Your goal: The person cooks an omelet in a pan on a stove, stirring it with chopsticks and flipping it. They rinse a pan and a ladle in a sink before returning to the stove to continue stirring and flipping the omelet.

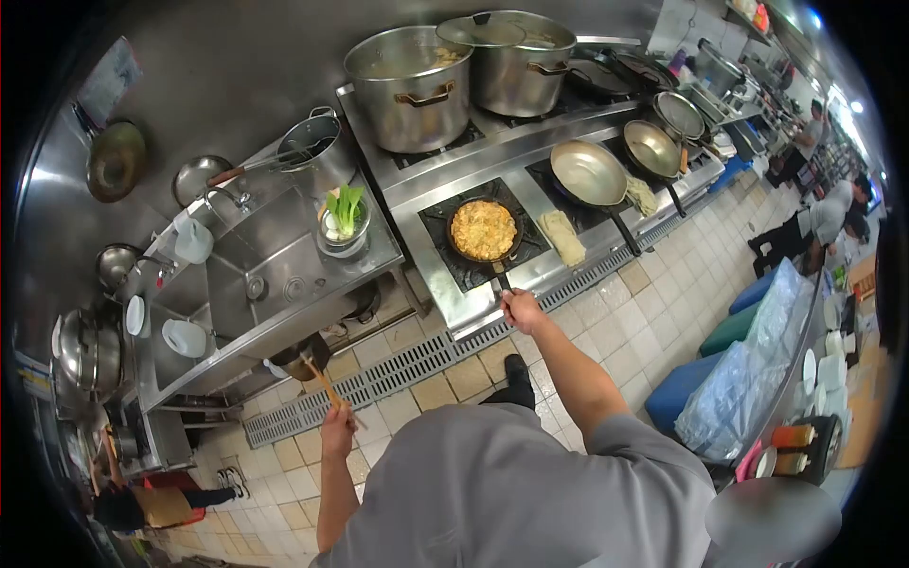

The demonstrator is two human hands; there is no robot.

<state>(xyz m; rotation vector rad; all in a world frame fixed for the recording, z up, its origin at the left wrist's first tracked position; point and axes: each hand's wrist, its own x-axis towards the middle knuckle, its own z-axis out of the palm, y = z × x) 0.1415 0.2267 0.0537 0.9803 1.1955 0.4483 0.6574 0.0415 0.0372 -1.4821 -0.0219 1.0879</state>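
My right hand (521, 310) is closed around the handle of a frying pan (500, 273). The pan sits on a stove burner (461, 270), and a round golden omelette (484, 230) fills it. Lower left, away from the stove, my left hand (338, 428) grips long wooden chopsticks (323, 381). Their far ends point up and left, over a dark pot (301, 357) beneath the sink counter's edge. A folded beige cloth (561, 237) lies right of the burner.
Two large stockpots (412, 90) stand behind on the stove. More frying pans (588, 173) are to the right. At left is a steel sink (251, 256) with a bowl of greens (344, 218) on its counter. A floor grate (398, 366) runs along the stove. Other people work at both sides.
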